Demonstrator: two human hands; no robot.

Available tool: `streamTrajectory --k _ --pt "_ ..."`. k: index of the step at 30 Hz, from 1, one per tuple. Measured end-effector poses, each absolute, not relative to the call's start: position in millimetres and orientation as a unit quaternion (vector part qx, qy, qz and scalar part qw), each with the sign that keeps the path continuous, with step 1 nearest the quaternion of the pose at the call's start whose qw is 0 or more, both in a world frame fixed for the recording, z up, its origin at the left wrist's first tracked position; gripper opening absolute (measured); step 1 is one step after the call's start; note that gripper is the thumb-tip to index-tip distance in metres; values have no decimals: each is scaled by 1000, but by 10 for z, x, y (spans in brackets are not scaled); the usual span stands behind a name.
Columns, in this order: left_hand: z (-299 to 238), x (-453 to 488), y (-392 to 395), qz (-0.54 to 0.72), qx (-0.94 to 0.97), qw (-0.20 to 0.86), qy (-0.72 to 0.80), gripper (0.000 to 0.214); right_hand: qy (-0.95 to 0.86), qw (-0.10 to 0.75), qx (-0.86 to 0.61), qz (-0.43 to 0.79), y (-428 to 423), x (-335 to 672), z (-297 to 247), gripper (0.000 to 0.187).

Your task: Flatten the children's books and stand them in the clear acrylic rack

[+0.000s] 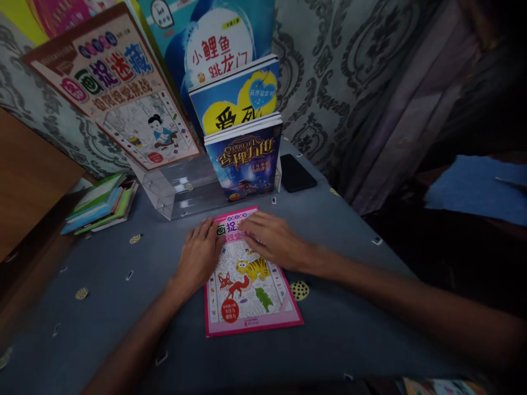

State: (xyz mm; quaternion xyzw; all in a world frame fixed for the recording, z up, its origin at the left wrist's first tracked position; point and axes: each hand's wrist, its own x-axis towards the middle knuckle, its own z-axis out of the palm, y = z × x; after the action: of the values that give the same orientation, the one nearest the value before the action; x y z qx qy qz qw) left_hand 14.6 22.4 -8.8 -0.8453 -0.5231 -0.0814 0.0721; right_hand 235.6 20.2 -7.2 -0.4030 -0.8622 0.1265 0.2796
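A thin picture book (242,263) with a pink border lies flat on the table, its cover showing a fox, a tiger and a green leaf. My left hand (200,252) rests over the book's upper left edge, fingers stretched out. Across the upper right of the cover lies my right hand (280,240), its fingers extended and slightly apart. Both hands touch the book without gripping it and hide part of its title.
Behind the book, a clear acrylic stand (164,192) holds several upright books, among them a dark blue one (247,164) and a brown-bordered one (132,109). A black phone (296,173) lies right of it; a book stack (101,203) sits left. Patterned fabric (313,71) hangs behind.
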Motion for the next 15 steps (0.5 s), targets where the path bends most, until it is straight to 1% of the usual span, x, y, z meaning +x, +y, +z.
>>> streamTrajectory --k 3,5,7,9,12,15 --pt "-153 156 236 -95 -848 81 -515 39 -897 249 -348 112 272 2168 -119 38" --pt "-192 153 238 -99 -849 94 -511 39 -900 221 -358 113 315 2090 -153 50" --pt "-217 150 237 -96 -848 103 -511 39 -900 193 -372 121 344 2052 -180 57" --pt "-229 150 237 -91 -849 106 -510 40 -900 175 -377 129 359 2040 -196 59" --pt "-239 153 238 -84 -851 112 -507 41 -898 176 -379 135 370 2044 -204 59" --pt "-253 153 240 -85 -850 121 -505 43 -895 188 -381 139 376 2085 -210 52"
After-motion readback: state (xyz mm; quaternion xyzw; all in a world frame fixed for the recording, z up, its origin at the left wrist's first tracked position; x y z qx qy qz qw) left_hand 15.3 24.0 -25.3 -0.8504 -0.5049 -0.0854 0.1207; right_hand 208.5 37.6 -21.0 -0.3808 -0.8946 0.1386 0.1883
